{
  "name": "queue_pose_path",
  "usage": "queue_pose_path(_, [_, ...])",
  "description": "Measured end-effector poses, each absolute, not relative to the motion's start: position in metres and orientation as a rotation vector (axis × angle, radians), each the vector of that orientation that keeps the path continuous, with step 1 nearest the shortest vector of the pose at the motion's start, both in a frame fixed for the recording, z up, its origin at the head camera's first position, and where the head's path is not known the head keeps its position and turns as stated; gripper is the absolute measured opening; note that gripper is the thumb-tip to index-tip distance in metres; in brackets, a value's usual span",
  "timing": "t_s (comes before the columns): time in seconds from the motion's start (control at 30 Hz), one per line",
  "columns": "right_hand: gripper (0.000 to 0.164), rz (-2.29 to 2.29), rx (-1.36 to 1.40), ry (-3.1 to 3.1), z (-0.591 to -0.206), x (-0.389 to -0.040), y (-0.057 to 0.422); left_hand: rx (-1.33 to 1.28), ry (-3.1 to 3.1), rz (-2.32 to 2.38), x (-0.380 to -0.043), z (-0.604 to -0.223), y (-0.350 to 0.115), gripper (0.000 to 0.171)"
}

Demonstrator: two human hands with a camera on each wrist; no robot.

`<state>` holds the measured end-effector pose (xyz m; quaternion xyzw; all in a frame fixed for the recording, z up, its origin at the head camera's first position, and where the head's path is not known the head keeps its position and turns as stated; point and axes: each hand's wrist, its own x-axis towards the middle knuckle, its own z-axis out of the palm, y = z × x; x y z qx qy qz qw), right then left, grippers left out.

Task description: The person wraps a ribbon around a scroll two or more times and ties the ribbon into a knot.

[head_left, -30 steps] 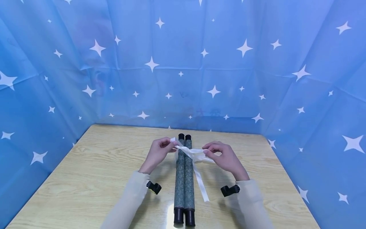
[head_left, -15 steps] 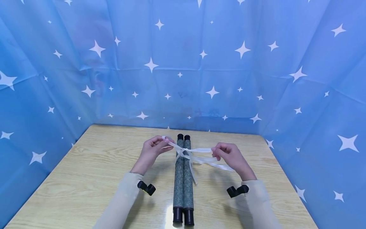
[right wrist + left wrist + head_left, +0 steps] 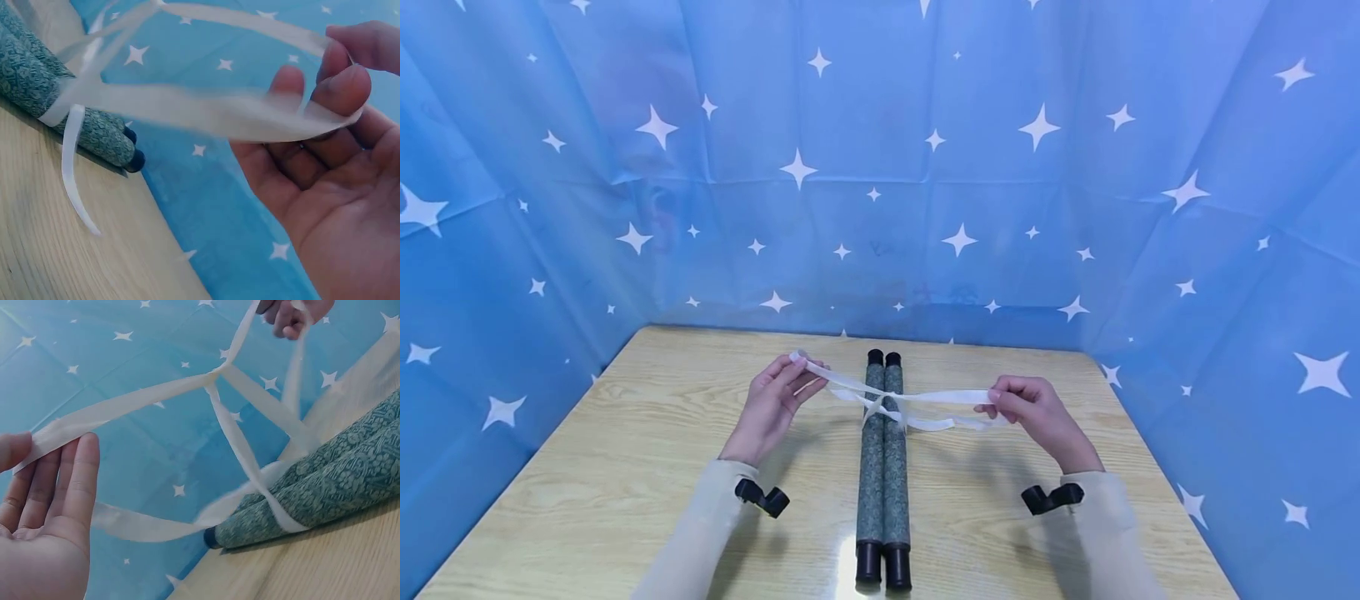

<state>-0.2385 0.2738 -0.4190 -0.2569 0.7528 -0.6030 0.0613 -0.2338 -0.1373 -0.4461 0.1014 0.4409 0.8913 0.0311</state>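
A scroll (image 3: 870,483), rolled from both sides into two green patterned rolls with black end knobs, lies lengthwise on the table. White ribbon (image 3: 946,397) passes around its far part, and the strands cross above the rolls. To the left, my left hand (image 3: 772,408) pinches one ribbon end between thumb and fingers, as the left wrist view shows. My right hand (image 3: 1037,417) pinches the ribbon on the other side; in the right wrist view a strand (image 3: 175,109) bends back around its fingers. Between the hands the ribbon is stretched, its crossing point raised above the scroll.
The light wooden table (image 3: 625,467) ends at a blue curtain (image 3: 880,208) with white stars at the back and sides. A small black camera (image 3: 762,497) is worn on the left wrist, another black camera (image 3: 1052,498) on the right.
Both hands have moved apart, the left one leftward and the right one rightward. The ribbon between them has drawn out straighter, and the loose tail that hung over the scroll's right side has shifted.
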Motion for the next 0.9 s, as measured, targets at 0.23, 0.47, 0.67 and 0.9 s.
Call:
queue_pose_path(0.23, [0.031, -1.861, -0.697, 2.331, -0.419, -0.237, 0.294, 0.276, 1.302, 2.811, -0.231, -0.446, -0.159, 0.007])
queue_pose_path(0.47, [0.032, -1.77, -0.491, 2.475, -0.419, -0.234, 0.308, 0.133, 1.246, 2.861, -0.229, -0.449, -0.178, 0.01])
queue_pose_path(0.67, [0.033, -1.596, -0.362, 2.629, -0.423, -0.233, 0.316, 0.164, 1.212, 2.873, -0.223, -0.454, -0.19, 0.015])
queue_pose_path(0.9, [0.033, -1.402, -0.346, 2.794, -0.429, -0.231, 0.327, 0.096, 1.197, 2.879, -0.217, -0.464, -0.207, 0.014])
